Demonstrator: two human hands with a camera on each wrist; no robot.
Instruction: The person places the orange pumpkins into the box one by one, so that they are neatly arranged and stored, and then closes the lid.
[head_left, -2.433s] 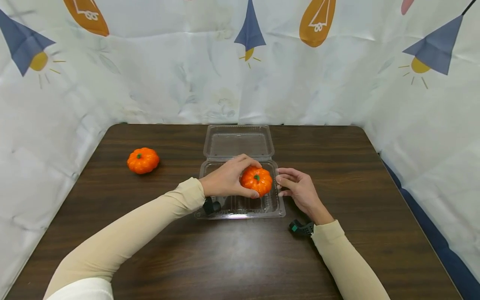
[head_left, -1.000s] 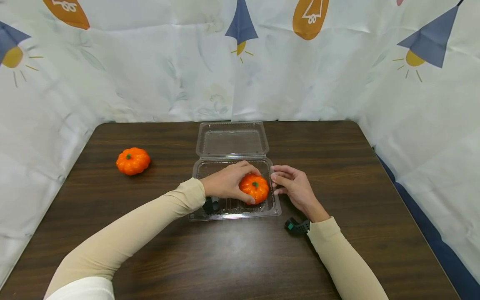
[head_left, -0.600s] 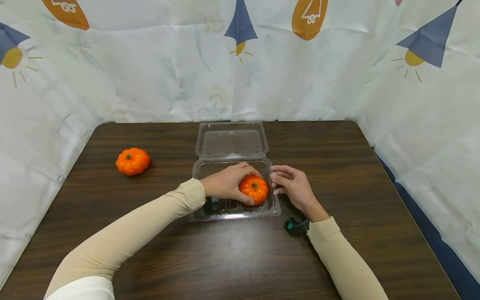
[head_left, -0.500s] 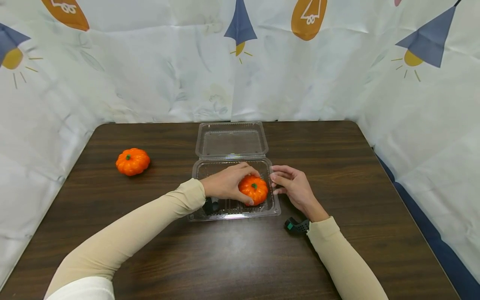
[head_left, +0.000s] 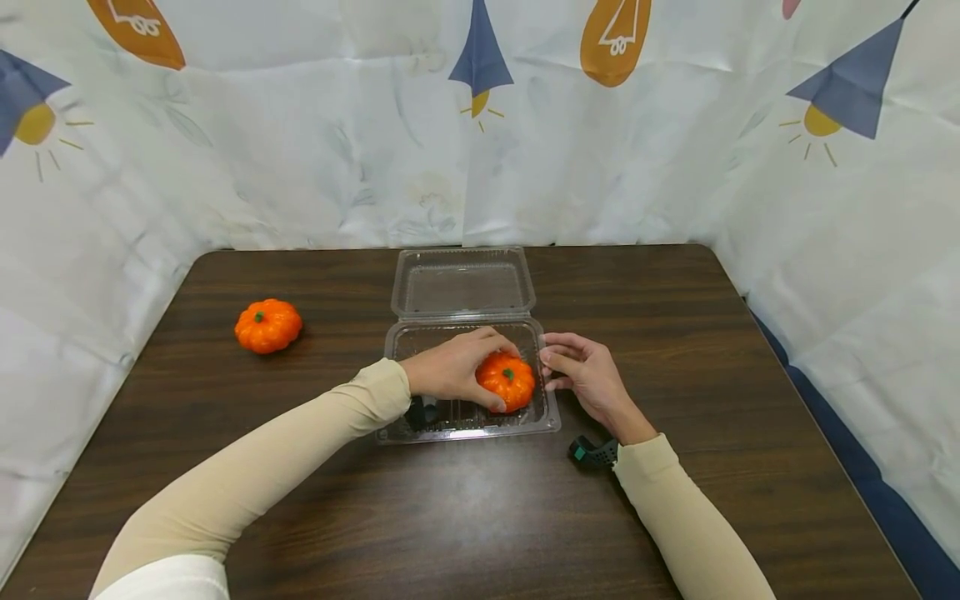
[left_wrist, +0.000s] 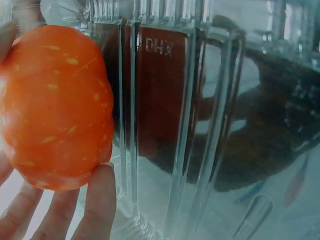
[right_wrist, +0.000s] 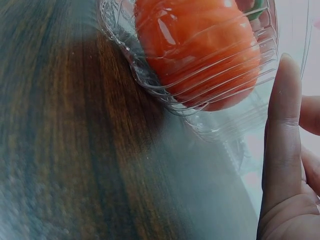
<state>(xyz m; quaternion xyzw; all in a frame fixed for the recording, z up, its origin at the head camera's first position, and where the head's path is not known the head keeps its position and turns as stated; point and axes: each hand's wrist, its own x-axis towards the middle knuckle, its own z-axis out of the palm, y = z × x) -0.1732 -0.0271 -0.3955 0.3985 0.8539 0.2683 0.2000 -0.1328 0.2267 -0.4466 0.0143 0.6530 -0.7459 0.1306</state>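
Note:
An orange toy pumpkin [head_left: 508, 383] with a green stem sits low in the right part of a clear plastic clamshell container [head_left: 472, 435], whose lid stands open at the back. My left hand [head_left: 456, 365] reaches over the base and grips this pumpkin, fingers behind and thumb in front. In the left wrist view, fingertips press against the pumpkin [left_wrist: 60, 107] above the ribbed floor. At the container's right rim, my right hand [head_left: 588, 375] pinches the edge between thumb and fingers. The right wrist view shows the thumb [right_wrist: 284, 130] beside the clear wall, the pumpkin behind it.
A second orange pumpkin [head_left: 268, 326] lies on the dark wooden table [head_left: 465, 533], at the left. White printed curtain [head_left: 315, 150] surrounds the table at the back and sides. Dark wrist straps [head_left: 592, 452] are worn at both wrists.
Since the earliest frame, the left hand has lowered the pumpkin slightly into the container. The right hand has stayed at the rim. The head view has shifted a little.

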